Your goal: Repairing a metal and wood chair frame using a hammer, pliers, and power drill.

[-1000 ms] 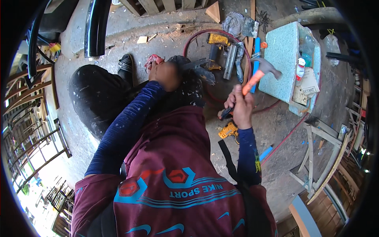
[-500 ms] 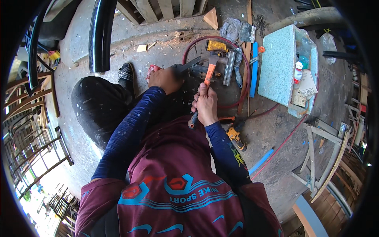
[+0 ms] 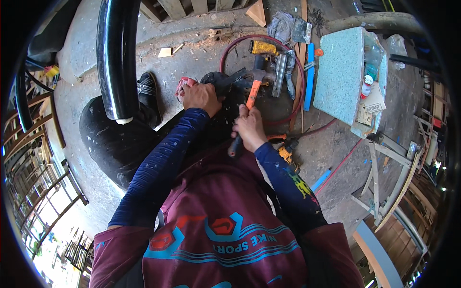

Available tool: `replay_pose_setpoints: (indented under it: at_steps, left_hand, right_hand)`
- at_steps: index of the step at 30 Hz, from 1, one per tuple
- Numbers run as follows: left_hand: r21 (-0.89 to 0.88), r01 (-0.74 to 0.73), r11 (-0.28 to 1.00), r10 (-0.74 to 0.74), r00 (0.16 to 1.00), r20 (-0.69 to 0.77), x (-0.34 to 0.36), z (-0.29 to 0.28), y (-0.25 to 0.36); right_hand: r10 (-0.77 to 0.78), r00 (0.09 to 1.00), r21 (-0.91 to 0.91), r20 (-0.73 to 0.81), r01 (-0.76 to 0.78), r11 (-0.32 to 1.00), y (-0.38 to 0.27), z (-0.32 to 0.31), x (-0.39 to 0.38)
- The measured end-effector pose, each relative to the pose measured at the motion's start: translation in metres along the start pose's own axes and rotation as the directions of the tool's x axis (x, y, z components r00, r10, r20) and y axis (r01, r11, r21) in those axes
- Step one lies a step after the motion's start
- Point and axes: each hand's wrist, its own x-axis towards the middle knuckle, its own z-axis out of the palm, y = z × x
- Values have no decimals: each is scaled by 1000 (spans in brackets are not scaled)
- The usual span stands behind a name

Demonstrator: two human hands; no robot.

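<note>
My right hand is closed around the handle of a hammer with an orange and black grip. Its metal head points away from me, above dark things on the floor. To the left, my left hand is bent over something dark, its fingers curled down. What lies under the palm is hidden. Beside its fingertips is a crumpled red and whitish thing. Past the hammer head lie a yellow and black tool, a grey metal bar and a blue-handled tool.
A red hose loops around the tools. Right of it lie a blue strip and a speckled pale box holding bottles. A yellow drill is near my right forearm. A glossy black tube hangs at upper left, over my knee.
My right hand and the hammer have shifted slightly, the hammer still gripped. My left hand stays beside the red thing. The black tube reaches lower in the view, which has shifted a little.
</note>
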Motion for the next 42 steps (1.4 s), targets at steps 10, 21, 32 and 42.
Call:
replay_pose_setpoints:
  at_steps: [10, 21, 32, 42]
  left_hand:
    - [-54, -11, 998, 13, 999, 38, 8, 1, -5]
    - [-146, 45, 988, -18, 984, 178, 9, -2, -6]
    - [18, -20, 1000, 20, 1000, -3, 4, 9, -1]
    - [-151, -33, 988, 45, 996, 77, 10, 14, -14]
  right_hand:
    - [179, 983, -290, 38, -160, 944, -70, -16, -25]
    - [274, 947, -474, 166, -167, 864, -109, -30, -17]
    - [131, 991, -240, 19, -123, 963, -50, -15, -25]
    - [289, 953, -503, 95, -204, 840, -117, -22, -13]
